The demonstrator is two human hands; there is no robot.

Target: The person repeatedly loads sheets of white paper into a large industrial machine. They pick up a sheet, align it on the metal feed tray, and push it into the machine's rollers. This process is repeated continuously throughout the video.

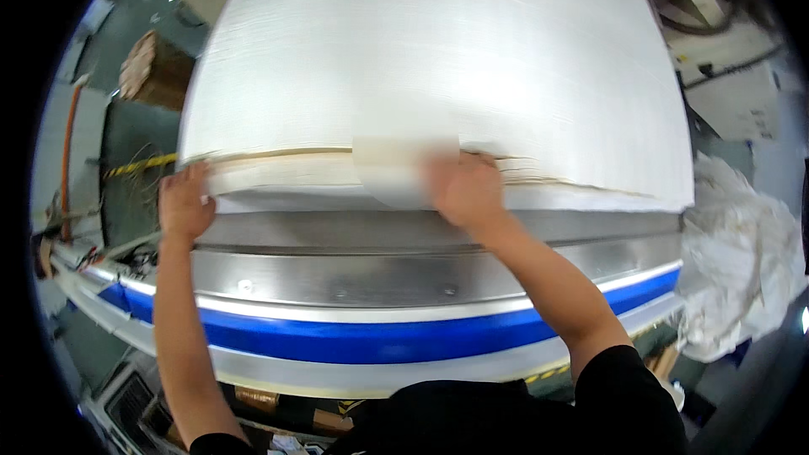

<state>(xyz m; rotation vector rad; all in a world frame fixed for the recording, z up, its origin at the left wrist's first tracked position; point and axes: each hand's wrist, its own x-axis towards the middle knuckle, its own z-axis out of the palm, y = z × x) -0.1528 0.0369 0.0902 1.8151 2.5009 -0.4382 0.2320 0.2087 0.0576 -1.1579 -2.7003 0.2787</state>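
Observation:
A broad white stack of thin sheets (pixel 438 50), paper or cloth, covers the top of a metal-fronted table. Its front edge is uneven, with a cream band (pixel 286 172) showing below a brown line. At the front left corner, my left hand (pixel 187 202) has its fingers over the band's end and its thumb below, closed on the edge. My right hand (pixel 474 190) lies right of middle at the same edge, knuckles bent. A pale blurred patch covers its fingertips and the edge beside them, so what they hold is hidden.
Below the stack runs a steel ledge (pixel 354 276) with a blue strip (pixel 371 341). Crumpled white plastic sheeting (pixel 733 253) hangs at the right. A brown wrapped block (pixel 158 72) stands on the floor at the left, near yellow-black tape (pixel 139 166).

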